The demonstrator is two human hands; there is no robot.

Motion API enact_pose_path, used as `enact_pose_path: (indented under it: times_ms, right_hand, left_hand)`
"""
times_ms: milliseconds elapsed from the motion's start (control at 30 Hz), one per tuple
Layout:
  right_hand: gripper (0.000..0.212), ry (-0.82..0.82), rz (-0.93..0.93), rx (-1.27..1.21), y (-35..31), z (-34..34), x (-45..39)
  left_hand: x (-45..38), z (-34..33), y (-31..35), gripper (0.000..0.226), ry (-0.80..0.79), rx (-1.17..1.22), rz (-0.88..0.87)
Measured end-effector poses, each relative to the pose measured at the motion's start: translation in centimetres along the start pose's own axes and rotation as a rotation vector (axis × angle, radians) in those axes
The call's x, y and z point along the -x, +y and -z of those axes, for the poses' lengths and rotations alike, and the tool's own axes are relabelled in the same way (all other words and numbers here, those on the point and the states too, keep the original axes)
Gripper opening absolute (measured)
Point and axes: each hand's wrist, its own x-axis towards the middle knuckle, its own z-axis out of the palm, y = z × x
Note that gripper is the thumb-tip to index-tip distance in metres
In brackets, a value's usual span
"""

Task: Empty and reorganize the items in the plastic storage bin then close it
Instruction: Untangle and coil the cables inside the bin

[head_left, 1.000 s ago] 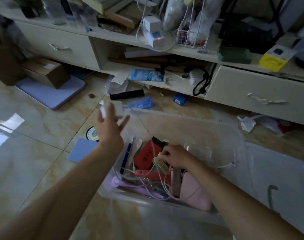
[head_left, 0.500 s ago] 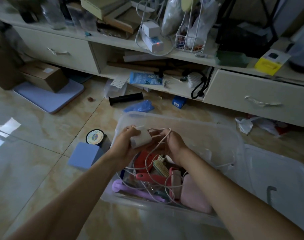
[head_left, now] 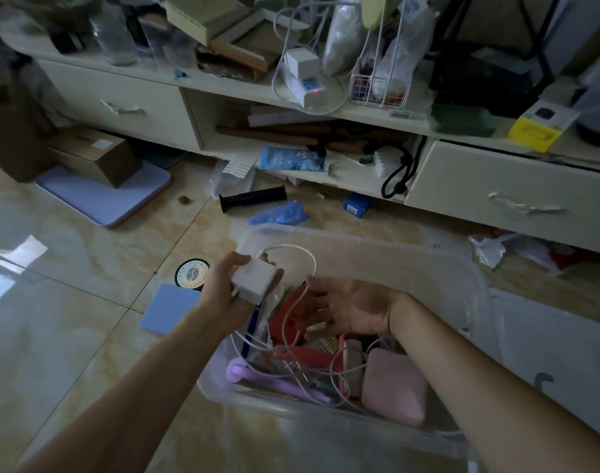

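The clear plastic storage bin stands open on the tiled floor, its near half full of items. My left hand grips a white charger block above the bin's left rim. Its white cable loops up and over, then trails down into the bin. My right hand hovers palm up over the bin with fingers spread, the cable running past its fingertips. Inside lie a red case, a pink pouch, a purple tool and tangled white wires. The bin's lid lies to the right.
A blue square pad and a round disc lie on the floor left of the bin. Farther back are a black tube, a blue bag, a cardboard box on a lilac board, and a cluttered cream cabinet.
My left hand came down from the raised position to the bin's left rim with the charger block. My right hand let the cable slip and opened palm up.
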Motion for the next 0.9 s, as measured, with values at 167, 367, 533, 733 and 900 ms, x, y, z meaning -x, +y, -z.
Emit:
enact_pose_path:
  times_ms: [167, 367, 533, 733, 900]
  right_hand:
    - [0.026, 0.073, 0.073, 0.087, 0.9, -1.2, -1.4]
    - [0.031, 0.690, 0.276, -0.166, 0.3, 0.0, -1.8]
    - [0.040, 0.696, 0.195, -0.089, 1.8, -0.8, -3.9]
    - [0.036, 0.150, 0.030, 0.106, 2.9, -3.1, -4.0]
    - [0.031, -0.037, -0.310, 0.722, 1.8, -2.6, -2.2]
  left_hand:
    - [-0.2, 0.0, 0.5, 0.049, -0.060, -0.032, 0.059]
    - [0.4, 0.9, -0.4, 0.048, -0.083, -0.165, 0.220]
    - [1.5, -2.1, -1.2, 0.042, -0.346, -0.150, 0.248]
    - [0.7, -6.5, 0.5, 0.055, -0.297, -0.124, -0.281]
    - [-0.8, -3.2, -0.5, 0.084, -0.031, -0.798, -0.654]
